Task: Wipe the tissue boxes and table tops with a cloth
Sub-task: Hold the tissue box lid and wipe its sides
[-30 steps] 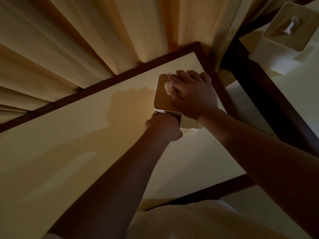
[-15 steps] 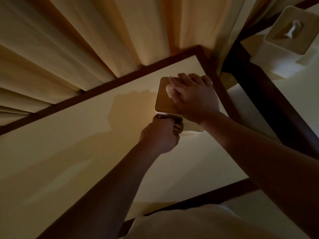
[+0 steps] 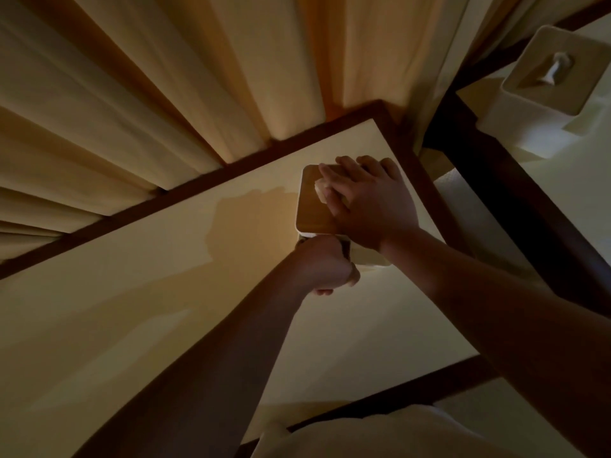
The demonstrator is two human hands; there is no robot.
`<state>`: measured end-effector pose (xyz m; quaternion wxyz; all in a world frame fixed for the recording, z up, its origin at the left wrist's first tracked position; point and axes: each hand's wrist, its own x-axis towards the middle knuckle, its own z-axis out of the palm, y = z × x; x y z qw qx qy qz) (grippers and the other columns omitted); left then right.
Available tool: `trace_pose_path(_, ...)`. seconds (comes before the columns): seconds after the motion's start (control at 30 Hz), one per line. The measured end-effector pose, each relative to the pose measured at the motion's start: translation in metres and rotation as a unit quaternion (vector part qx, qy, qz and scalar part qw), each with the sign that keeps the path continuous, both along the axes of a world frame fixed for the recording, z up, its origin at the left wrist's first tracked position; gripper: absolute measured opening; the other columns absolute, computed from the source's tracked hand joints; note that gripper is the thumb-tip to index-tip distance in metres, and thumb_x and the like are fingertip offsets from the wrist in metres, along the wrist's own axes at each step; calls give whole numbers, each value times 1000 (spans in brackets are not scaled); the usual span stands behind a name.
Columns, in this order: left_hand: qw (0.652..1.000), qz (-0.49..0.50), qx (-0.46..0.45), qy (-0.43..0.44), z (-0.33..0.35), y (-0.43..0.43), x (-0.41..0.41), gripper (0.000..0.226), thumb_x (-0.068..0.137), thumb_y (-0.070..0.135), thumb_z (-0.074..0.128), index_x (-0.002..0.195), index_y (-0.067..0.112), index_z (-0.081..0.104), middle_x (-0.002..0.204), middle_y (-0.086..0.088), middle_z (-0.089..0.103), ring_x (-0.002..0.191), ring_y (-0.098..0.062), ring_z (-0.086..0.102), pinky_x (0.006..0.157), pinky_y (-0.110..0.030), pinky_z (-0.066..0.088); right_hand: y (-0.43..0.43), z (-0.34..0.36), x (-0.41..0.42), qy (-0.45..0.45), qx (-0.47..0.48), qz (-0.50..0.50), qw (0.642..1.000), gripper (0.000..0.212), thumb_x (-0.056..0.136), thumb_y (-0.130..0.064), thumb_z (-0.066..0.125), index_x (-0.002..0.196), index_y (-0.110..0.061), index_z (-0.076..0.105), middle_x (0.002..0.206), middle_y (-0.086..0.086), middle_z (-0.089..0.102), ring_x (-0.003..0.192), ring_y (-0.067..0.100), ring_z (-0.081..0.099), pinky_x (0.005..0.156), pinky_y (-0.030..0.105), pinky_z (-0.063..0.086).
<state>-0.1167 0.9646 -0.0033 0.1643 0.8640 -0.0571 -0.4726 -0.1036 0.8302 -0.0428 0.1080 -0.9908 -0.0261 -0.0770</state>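
— Since the tissue box (image 3: 314, 206) matters most, where is it?
— On the cream table (image 3: 165, 292), near its far right corner. The right hand (image 3: 373, 209) lies flat on its wooden lid, fingers straight.
— And the left hand (image 3: 325, 266)?
— Fisted against the box's near side; what it holds, I cannot tell. A second tissue box (image 3: 542, 104) stands on the neighbouring table (image 3: 562, 193).

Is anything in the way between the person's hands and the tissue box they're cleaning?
Nothing visible is in the way. The right hand rests on top of the box, and the curled left hand is against its near side. It is too dark to tell what the left hand holds, if anything.
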Motion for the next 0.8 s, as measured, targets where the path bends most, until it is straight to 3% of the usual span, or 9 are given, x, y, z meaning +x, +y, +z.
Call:
trace_pose_path(0.17, 993, 44, -91, -53, -3, 15, -15, 13, 89, 16, 71, 100, 12, 65, 81, -9, 64, 61, -20, 59, 50, -32, 48, -1, 0, -1, -5, 1, 3, 1000, 49, 106, -44, 39, 150, -28, 53, 145, 6, 59, 127, 32, 56, 105, 50, 39)
trace_pose_path(0.23, 988, 13, -88, -128, -4, 22, -22, 14, 93, 20, 64, 105, 16, 67, 103, -7, 67, 80, -24, 66, 67, -38, 58, -3, 0, -1, -1, 5, 5, 1000, 49, 106, -45, 38, 150, -29, 52, 145, 6, 59, 127, 32, 56, 105, 50, 40)
trace_pose_path(0.3, 981, -40, -34, -186, 1, 30, -31, 24, 96, 32, 59, 118, 27, 63, 126, -1, 59, 102, -27, 66, 83, -39, 58, -4, 0, -1, 0, 10, 5, 1000, 49, 107, -45, 37, 150, -29, 52, 146, 5, 59, 128, 30, 55, 105, 49, 39)
trace_pose_path(0.37, 974, -97, 46, -198, 7, 32, -37, 32, 97, 40, 57, 128, 31, 53, 136, 2, 50, 116, -27, 62, 82, -39, 54, -4, 0, -1, 1, 11, 5, 1000, 49, 107, -46, 35, 150, -30, 52, 147, 4, 58, 130, 29, 54, 106, 49, 39)
trace_pose_path(0.47, 967, -110, 128, -190, 5, 19, -32, 35, 99, 36, 59, 132, 25, 55, 133, -1, 53, 118, -27, 61, 74, -36, 43, -4, 0, 0, 3, 11, 7, 1000, 49, 108, -46, 35, 151, -31, 51, 148, 4, 58, 130, 28, 54, 107, 49, 38)
trace_pose_path(0.57, 978, -107, 139, -113, -1, -1, -15, 37, 98, 34, 60, 134, 25, 61, 125, -3, 58, 132, -29, 49, 81, -37, 42, -4, -1, 0, 6, 9, 6, 1000, 49, 107, -46, 35, 150, -31, 52, 148, 4, 58, 131, 30, 54, 107, 50, 38)
trace_pose_path(0.63, 984, -110, 117, -76, -4, -7, -7, 34, 96, 32, 58, 128, 23, 64, 110, -1, 67, 118, -28, 59, 83, -34, 48, -3, -1, 0, 6, 9, 4, 1000, 49, 107, -45, 36, 150, -30, 52, 148, 5, 58, 131, 31, 54, 107, 51, 38)
trace_pose_path(0.73, 995, -59, 55, -53, -2, -1, -2, 20, 93, 25, 58, 102, 11, 69, 67, -2, 66, 58, -18, 65, 59, -24, 53, -1, 0, 1, 12, 12, -2, 1000, 49, 106, -45, 36, 150, -30, 52, 148, 5, 58, 131, 33, 53, 108, 52, 38)
trace_pose_path(0.8, 998, -9, 27, -51, 0, 6, -2, 16, 92, 23, 62, 91, 8, 67, 66, -6, 67, 52, -18, 61, 51, -22, 49, 1, 0, 1, 13, 7, -4, 1000, 50, 107, -46, 34, 151, -30, 51, 148, 5, 57, 130, 33, 53, 108, 52, 38)
